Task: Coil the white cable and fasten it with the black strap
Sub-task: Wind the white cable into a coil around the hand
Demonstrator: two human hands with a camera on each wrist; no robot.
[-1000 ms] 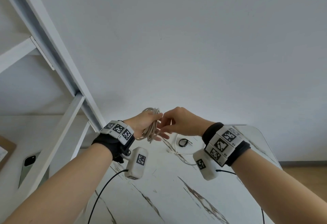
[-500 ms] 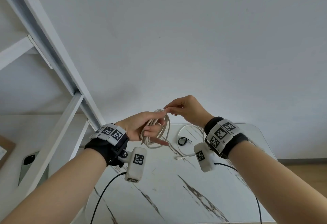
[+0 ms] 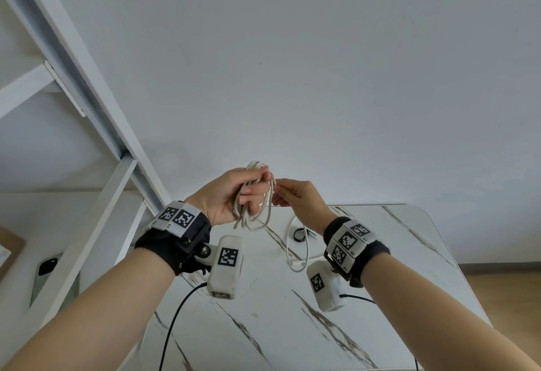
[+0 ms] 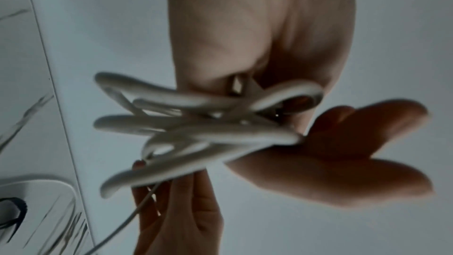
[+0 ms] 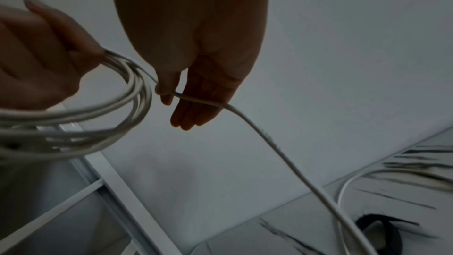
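Note:
My left hand (image 3: 234, 195) is raised above the table and grips several loops of the white cable (image 3: 254, 218), thumb pressing the bundle (image 4: 196, 129) against the fingers. Just to its right, my right hand (image 3: 295, 197) pinches the loose strand (image 5: 196, 100) between thumb and fingers. From there the free tail (image 3: 295, 253) hangs down and curls on the marble table (image 3: 380, 253), its plug end lying near my right wrist. The black strap (image 3: 300, 235) lies rolled in a small ring on the table beneath my hands (image 5: 377, 228).
A white shelf frame (image 3: 87, 107) slants up at the left, close to my left arm. A phone (image 3: 46, 277) lies on a lower surface at the far left. A plain white wall stands behind the table. Black sensor leads hang from both wrist cameras.
My left hand has lifted and turned the coil more upright. The right hand has come down from above the coil to its right side, laying another length of cable onto it.

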